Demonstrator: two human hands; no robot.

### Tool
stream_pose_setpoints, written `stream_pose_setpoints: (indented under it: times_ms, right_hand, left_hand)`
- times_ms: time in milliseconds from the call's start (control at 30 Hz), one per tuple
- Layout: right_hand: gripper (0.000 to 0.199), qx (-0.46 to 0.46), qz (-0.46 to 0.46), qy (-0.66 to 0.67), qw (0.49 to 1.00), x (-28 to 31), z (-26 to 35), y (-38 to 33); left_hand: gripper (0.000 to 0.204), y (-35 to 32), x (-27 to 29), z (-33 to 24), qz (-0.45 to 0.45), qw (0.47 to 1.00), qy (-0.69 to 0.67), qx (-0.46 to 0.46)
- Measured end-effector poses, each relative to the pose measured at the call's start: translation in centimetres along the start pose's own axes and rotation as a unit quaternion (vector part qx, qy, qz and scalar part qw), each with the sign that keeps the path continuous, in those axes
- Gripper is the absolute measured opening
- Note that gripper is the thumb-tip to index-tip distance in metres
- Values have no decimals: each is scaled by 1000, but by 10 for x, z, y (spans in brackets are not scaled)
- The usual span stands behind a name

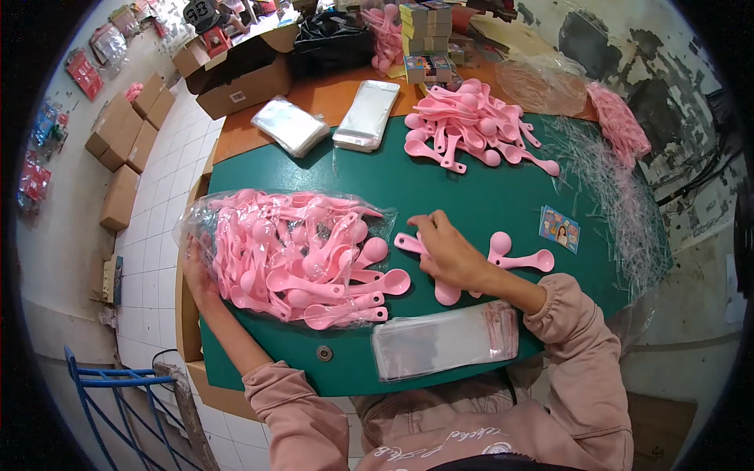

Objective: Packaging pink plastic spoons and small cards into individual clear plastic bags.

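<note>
Pink spoons [448, 293] sit under and just beside my right hand [452, 250], fingers curled over them, can't tell if gripping. Left hand [198, 267]'s against the clear bag [196, 216], grip unclear too. Looks like loads left in there; 1 big loose pile [475, 122] across the bench [487, 200], sleeves [440, 341] lying flat.

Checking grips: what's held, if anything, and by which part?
Left hand: left side of clear plastic bag of pink spoons, hold unclear. Right hand: pink plastic spoon, seemingly by handle.
</note>
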State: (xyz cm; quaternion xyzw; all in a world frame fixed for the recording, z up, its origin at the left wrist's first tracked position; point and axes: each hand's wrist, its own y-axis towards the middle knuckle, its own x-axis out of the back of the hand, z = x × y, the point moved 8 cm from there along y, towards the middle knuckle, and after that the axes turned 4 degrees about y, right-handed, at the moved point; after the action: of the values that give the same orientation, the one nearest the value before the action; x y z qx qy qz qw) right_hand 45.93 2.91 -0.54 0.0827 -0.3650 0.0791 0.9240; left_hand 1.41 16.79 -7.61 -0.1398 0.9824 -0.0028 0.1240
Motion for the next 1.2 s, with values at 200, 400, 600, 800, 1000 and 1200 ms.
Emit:
stream_pose_setpoints:
  times_ms: [200, 400, 600, 800, 1000, 1200]
  right_hand:
    - [40, 101, 46, -79, 991, 80, 20, -20]
    - [40, 55, 205, -105, 972, 69, -19, -63]
    - [28, 99, 192, -258, 942, 55, -42, -31]
    - [20, 154, 153, -386, 897, 54, -31, 19]
    - [24, -30, 19, -480, 876, 156, -60, 129]
    - [19, 143, -108, -499, 848, 118, 7, 116]
  left_hand:
    - [42, -2, 5, -2, -12, 1000, -9, 7]
    - [43, 5, 7, 1, 12, 1000, -4, -13]
    - [39, -1, 2, -1, 9, 1000, 0, 5]
    - [36, -2, 7, -1, -19, 1000, 1, -23]
    - [38, -6, 3, -4, -34, 999, 13, -17]
    - [45, -16, -11, -14, -4, 999, 37, -15]
